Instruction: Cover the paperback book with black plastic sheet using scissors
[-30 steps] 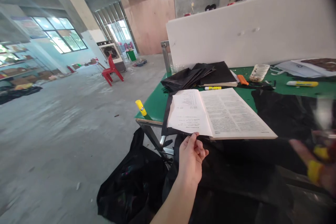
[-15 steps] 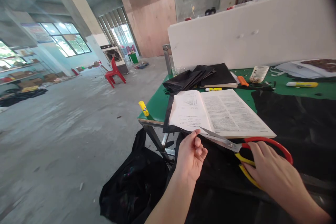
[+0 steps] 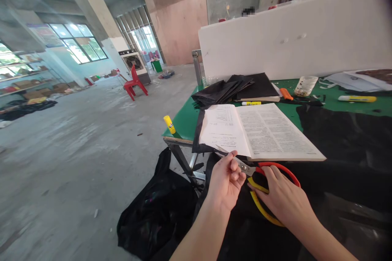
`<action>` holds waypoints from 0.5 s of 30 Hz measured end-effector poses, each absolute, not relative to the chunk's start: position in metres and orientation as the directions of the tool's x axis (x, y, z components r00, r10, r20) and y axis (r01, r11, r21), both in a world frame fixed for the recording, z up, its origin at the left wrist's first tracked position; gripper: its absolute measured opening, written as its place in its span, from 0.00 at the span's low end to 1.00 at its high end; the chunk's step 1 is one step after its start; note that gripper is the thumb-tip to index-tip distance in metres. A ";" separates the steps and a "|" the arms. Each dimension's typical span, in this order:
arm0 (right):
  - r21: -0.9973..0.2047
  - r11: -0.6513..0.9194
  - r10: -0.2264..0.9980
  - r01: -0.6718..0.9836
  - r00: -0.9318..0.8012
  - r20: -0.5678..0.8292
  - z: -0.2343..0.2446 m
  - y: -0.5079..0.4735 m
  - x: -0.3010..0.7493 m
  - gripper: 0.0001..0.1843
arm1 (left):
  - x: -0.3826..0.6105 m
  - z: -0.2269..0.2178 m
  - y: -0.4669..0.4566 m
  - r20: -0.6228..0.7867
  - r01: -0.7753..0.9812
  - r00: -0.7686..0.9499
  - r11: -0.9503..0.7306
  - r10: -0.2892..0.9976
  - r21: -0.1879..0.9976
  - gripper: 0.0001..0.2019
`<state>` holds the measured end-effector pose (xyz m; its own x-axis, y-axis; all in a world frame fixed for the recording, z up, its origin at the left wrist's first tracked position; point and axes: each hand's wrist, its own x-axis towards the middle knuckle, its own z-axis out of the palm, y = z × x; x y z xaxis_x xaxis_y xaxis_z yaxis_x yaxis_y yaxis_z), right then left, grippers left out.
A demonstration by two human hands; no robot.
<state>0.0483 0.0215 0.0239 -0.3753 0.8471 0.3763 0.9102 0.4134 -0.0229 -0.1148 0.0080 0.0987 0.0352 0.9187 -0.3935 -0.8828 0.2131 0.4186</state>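
Observation:
An open book point(image 3: 263, 130) lies on black sheet material point(image 3: 343, 134) at the near edge of a green table point(image 3: 183, 120). My left hand point(image 3: 226, 183) pinches the black material's edge just below the book's left page. My right hand point(image 3: 284, 200) grips scissors point(image 3: 260, 173) with one red and one yellow handle loop; the blades point left toward my left fingers, under the book's lower left corner.
A yellow glue stick point(image 3: 169, 124) stands at the table's left corner. Folded black sheets point(image 3: 232, 87), an orange tool point(image 3: 284, 94), a jar point(image 3: 304, 85) and another glue stick point(image 3: 357, 98) lie further back. A black bag point(image 3: 153, 216) sits on the floor below. A white board point(image 3: 294, 36) backs the table.
My right hand came in from the right with the scissors and slid them left until the blades reached my left fingers. My left hand stayed pinched at the edge.

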 end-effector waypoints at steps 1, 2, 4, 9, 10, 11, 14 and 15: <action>-0.026 0.418 0.845 0.908 -0.379 0.378 0.023 0.022 0.048 0.21 | -0.115 0.099 0.008 -0.395 -0.884 0.036 0.214 0.918 0.416 0.05; -0.031 0.422 0.844 0.906 -0.380 0.378 0.023 0.022 0.048 0.21 | -0.116 0.099 0.008 -0.395 -0.885 0.038 0.214 0.918 0.413 0.05; -0.050 0.422 0.848 0.905 -0.374 0.376 0.021 0.022 0.050 0.21 | -0.117 0.098 0.008 -0.390 -0.888 0.044 0.215 0.920 0.406 0.05; -0.084 0.433 0.857 0.897 -0.381 0.347 0.013 0.021 0.057 0.23 | -0.119 0.095 0.007 -0.388 -0.890 0.049 0.217 0.920 0.402 0.06; -0.092 0.435 0.858 0.896 -0.381 0.346 0.011 0.021 0.056 0.23 | -0.119 0.096 0.007 -0.394 -0.891 0.046 0.216 0.918 0.399 0.06; -0.099 0.436 0.858 0.894 -0.381 0.344 0.010 0.022 0.055 0.23 | -0.119 0.096 0.007 -0.401 -0.893 0.041 0.214 0.915 0.396 0.06; -0.105 0.429 0.868 0.897 -0.378 0.323 0.011 0.023 0.048 0.20 | -0.119 0.097 0.008 -0.417 -0.899 0.035 0.211 0.908 0.384 0.06; -0.103 0.425 0.872 0.900 -0.376 0.314 0.013 0.023 0.044 0.19 | -0.119 0.097 0.008 -0.418 -0.901 0.036 0.211 0.908 0.380 0.06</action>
